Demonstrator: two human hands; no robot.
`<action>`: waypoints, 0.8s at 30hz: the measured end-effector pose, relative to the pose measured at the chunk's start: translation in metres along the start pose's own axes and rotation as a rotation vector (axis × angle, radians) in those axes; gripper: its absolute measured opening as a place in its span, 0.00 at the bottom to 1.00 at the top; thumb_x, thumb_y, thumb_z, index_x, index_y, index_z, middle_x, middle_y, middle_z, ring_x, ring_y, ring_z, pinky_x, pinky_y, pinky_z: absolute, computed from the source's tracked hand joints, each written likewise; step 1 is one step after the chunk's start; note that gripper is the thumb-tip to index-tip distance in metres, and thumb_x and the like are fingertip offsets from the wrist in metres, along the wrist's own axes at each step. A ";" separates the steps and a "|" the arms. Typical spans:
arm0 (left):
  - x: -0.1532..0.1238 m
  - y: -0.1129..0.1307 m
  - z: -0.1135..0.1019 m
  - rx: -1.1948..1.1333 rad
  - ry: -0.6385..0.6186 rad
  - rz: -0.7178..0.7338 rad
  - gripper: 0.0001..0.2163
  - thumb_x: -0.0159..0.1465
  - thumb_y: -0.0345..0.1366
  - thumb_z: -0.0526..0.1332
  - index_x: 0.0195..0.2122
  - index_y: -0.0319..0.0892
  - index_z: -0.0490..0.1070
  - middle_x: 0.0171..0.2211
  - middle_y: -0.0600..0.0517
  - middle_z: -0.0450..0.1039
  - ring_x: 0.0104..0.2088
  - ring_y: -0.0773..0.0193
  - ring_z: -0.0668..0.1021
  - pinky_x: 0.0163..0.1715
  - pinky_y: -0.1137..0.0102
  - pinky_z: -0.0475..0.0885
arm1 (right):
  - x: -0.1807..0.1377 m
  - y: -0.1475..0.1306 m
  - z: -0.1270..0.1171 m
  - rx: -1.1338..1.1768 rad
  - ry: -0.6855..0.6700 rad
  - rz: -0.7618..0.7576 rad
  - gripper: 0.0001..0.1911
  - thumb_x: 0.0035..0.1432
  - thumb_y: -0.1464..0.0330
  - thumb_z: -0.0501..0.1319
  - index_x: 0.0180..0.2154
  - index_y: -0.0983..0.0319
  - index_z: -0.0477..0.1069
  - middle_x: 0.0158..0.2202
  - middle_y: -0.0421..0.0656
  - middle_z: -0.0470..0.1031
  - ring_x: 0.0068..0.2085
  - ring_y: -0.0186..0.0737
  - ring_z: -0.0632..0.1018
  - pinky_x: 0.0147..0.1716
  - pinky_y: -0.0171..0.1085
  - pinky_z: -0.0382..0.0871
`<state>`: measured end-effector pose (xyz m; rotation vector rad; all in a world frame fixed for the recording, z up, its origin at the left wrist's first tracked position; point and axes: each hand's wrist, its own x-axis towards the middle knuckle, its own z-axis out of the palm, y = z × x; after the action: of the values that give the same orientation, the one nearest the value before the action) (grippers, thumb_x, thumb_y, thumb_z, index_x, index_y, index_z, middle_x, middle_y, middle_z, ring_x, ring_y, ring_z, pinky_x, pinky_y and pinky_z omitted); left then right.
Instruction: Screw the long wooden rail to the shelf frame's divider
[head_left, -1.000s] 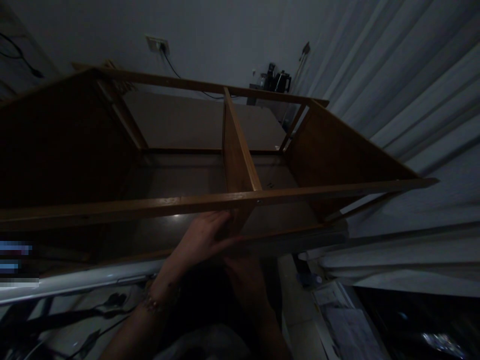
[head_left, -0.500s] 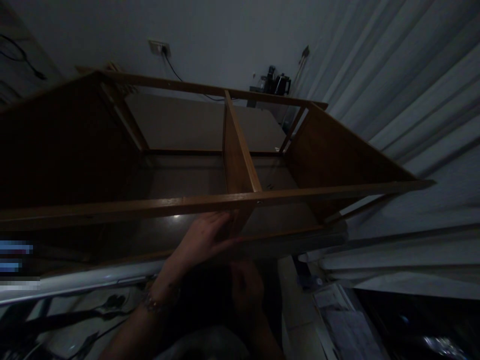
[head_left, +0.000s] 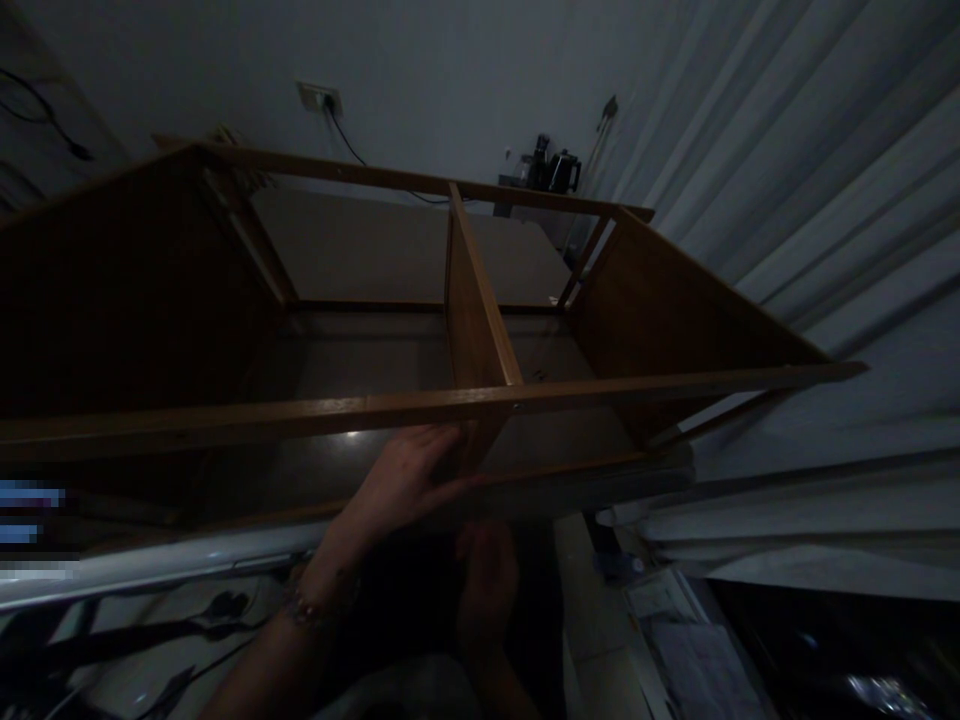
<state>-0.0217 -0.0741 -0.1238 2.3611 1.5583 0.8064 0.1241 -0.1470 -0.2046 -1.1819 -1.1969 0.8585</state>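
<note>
Dim room: pale wall [head_left: 450, 60] at twelve o'clock, white curtain [head_left: 787, 200] at two.

Wooden frame [head_left: 330, 412]: one, across the centre before me. Condition: appears joined, with side panels at nine and three o'clock standing between the rails; upper side open, no board across it.

Divider [head_left: 476, 290]: one, upright, from twelve o'clock to the centre; looks seated at both rails.

Left hand [head_left: 405, 480]: at seven o'clock, fingers at the divider's near edge below the front rail, thumb spread apart; grip cannot be told.

Right hand [head_left: 487, 570]: at six o'clock, below the frame, fingers half curled; too dark to tell whether I hold anything.

Metal dot [head_left: 517, 406]: on the front rail by the divider, toward five o'clock; perhaps a fastener. Whether that joint is finished, I cannot tell.
</note>
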 end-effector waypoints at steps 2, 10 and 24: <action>0.000 0.000 0.000 0.002 -0.008 -0.008 0.15 0.64 0.48 0.61 0.42 0.40 0.71 0.39 0.46 0.78 0.39 0.54 0.79 0.38 0.61 0.74 | -0.001 -0.002 0.003 0.027 0.022 0.034 0.20 0.68 0.57 0.51 0.27 0.60 0.66 0.24 0.38 0.68 0.26 0.34 0.72 0.27 0.32 0.67; -0.001 -0.001 0.001 -0.017 0.022 -0.005 0.16 0.64 0.47 0.61 0.45 0.40 0.71 0.42 0.45 0.78 0.41 0.53 0.80 0.41 0.61 0.74 | -0.011 0.006 0.013 0.196 0.084 0.248 0.21 0.67 0.52 0.50 0.29 0.59 0.65 0.23 0.37 0.67 0.24 0.33 0.70 0.26 0.32 0.66; -0.001 -0.001 0.001 -0.007 0.014 0.005 0.15 0.63 0.47 0.62 0.42 0.41 0.71 0.39 0.48 0.78 0.39 0.56 0.79 0.38 0.64 0.73 | 0.014 0.026 -0.020 -0.355 -0.049 -0.449 0.09 0.70 0.65 0.51 0.41 0.59 0.69 0.33 0.41 0.76 0.33 0.36 0.77 0.31 0.34 0.69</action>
<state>-0.0220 -0.0744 -0.1254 2.3603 1.5527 0.8297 0.1487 -0.1327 -0.2264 -1.1076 -1.6223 0.3458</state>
